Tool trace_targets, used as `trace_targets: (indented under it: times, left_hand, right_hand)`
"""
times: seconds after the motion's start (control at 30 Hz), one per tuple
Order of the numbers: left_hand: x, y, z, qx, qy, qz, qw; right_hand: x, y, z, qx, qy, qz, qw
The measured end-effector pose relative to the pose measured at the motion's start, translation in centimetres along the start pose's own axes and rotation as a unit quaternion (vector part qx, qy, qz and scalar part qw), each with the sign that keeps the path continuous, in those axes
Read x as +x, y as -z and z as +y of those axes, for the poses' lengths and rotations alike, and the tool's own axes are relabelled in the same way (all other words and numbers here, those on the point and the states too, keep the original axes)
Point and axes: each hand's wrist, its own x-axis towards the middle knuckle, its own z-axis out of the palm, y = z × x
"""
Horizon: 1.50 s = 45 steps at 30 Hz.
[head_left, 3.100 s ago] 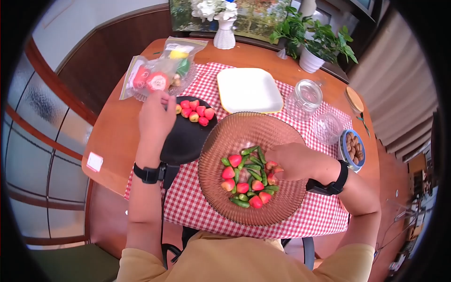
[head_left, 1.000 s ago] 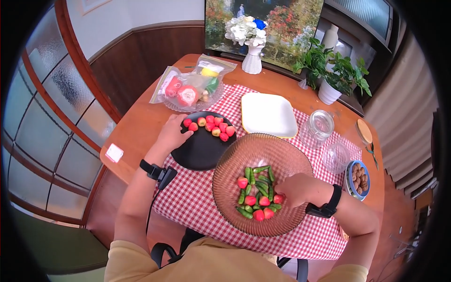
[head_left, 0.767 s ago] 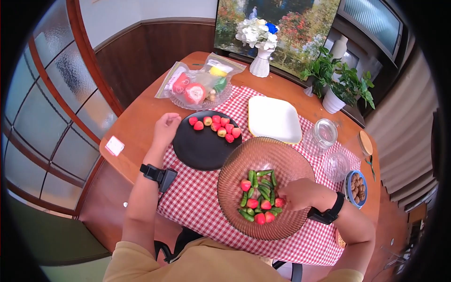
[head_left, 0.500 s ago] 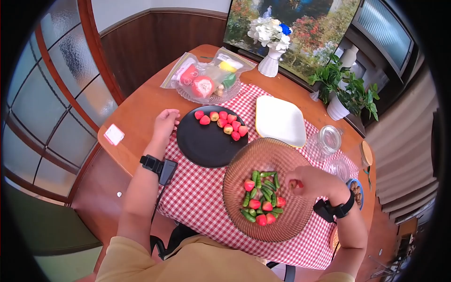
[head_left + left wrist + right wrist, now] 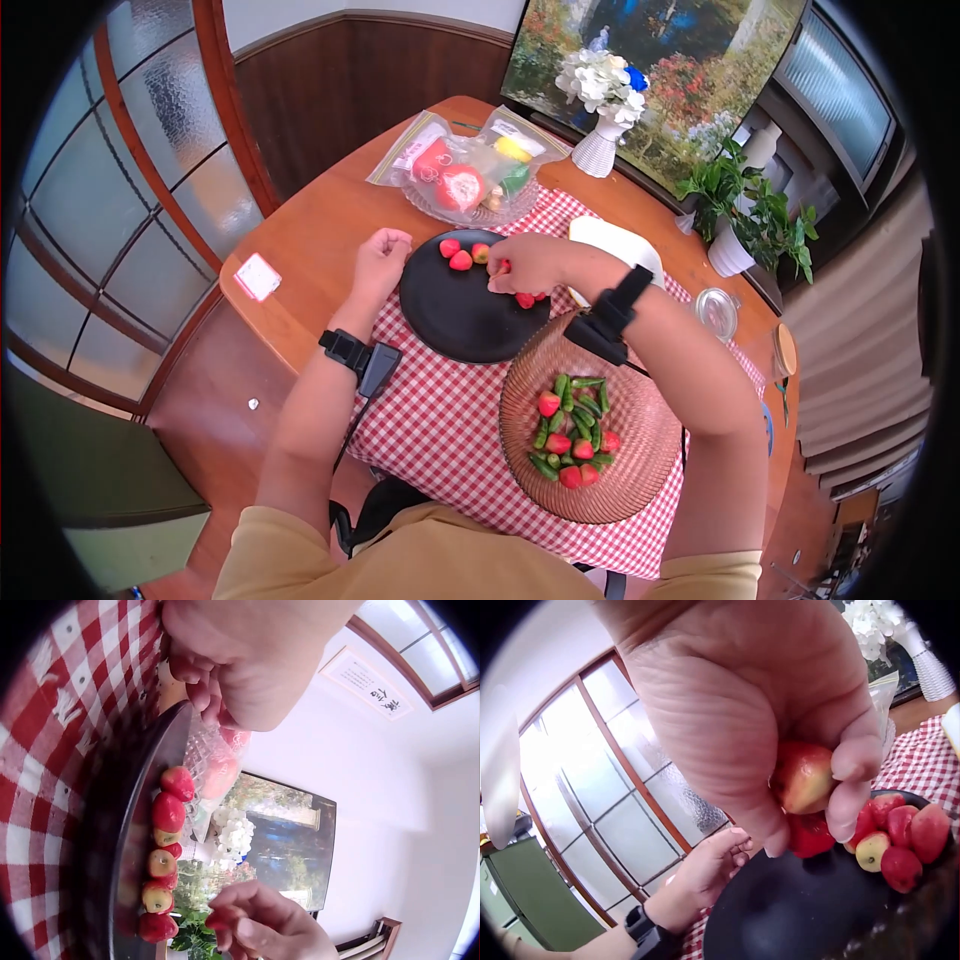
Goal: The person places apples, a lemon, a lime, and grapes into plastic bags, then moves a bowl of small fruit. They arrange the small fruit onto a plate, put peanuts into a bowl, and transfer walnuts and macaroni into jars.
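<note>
My right hand [image 5: 527, 263] pinches a small red apple [image 5: 806, 778] over the black plate [image 5: 455, 325], having just swung from the glass bowl [image 5: 645, 465]; I judge the work has turned from picking to placing. My left hand [image 5: 382, 264], loosely curled, holds nothing visible beside the plate's left edge. The plate's near half lies bare; the bowl's rim crowds its right.

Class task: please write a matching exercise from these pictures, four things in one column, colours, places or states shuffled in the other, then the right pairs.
Things:
1. Right hand
2. Green cucumbers
3. Flower vase
4. Round plate

Descriptions:
A. Black
B. White, bearing flowers
C. Gripping small fruit
D. Inside the ribbed bowl

Pairs: 1-C, 2-D, 3-B, 4-A
</note>
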Motion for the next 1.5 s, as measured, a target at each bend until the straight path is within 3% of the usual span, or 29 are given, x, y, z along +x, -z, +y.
trace_targets:
  times: [0.1,0.33,0.43,0.47,0.53,0.67,0.77,0.8,0.87,0.9,1.07,1.33,1.5]
  left_hand:
    - [0.0,-0.1,0.5,0.012,0.003,-0.007,1.000]
    - [0.1,-0.1,0.0,-0.010,-0.004,-0.022,1.000]
    - [0.1,-0.1,-0.1,-0.006,-0.007,-0.023,1.000]
    - [0.1,-0.1,0.0,0.001,-0.009,-0.024,1.000]
    - [0.2,-0.1,0.0,0.007,-0.009,-0.021,1.000]
    - [-0.1,-0.1,0.3,0.025,-0.010,-0.018,0.999]
    - [0.6,0.4,-0.5,0.028,0.010,-0.038,0.999]
    - [0.6,0.4,-0.6,0.020,0.013,-0.041,0.999]
    - [0.4,0.3,-0.2,0.023,0.026,-0.040,0.999]
    - [0.4,0.3,-0.1,0.026,0.035,-0.034,0.998]
    - [0.2,0.1,0.2,0.027,0.037,-0.029,0.999]
    - [0.3,0.2,0.0,0.027,0.034,-0.033,0.999]
    - [0.2,0.4,0.3,0.025,0.055,-0.039,0.997]
  right_hand:
    - [2.1,-0.3,-0.5,-0.123,0.056,0.010,0.991]
    - [1.1,-0.4,-1.1,-0.137,0.022,0.074,0.988]
    - [-0.9,-0.5,-0.1,-0.102,0.066,0.219,0.968]
    - [-1.8,-0.7,0.4,-0.101,0.065,0.218,0.969]
    - [-4.2,-0.7,0.8,-0.064,0.132,0.299,0.943]
    - [-11.8,-1.0,0.4,0.032,0.043,0.247,0.968]
    - [-16.7,-2.7,0.8,0.116,0.023,0.161,0.980]
    - [-18.0,-3.7,1.1,0.121,0.016,0.160,0.980]
    - [-20.1,-5.8,1.6,0.056,0.043,0.053,0.996]
    - [-20.7,-7.1,1.8,0.059,0.043,0.052,0.996]
    - [-21.8,-12.4,2.9,0.052,0.022,-0.008,0.998]
    - [-21.7,-12.6,3.2,0.067,0.070,-0.010,0.995]
    - [-20.9,-12.6,3.3,0.037,0.061,-0.082,0.994]
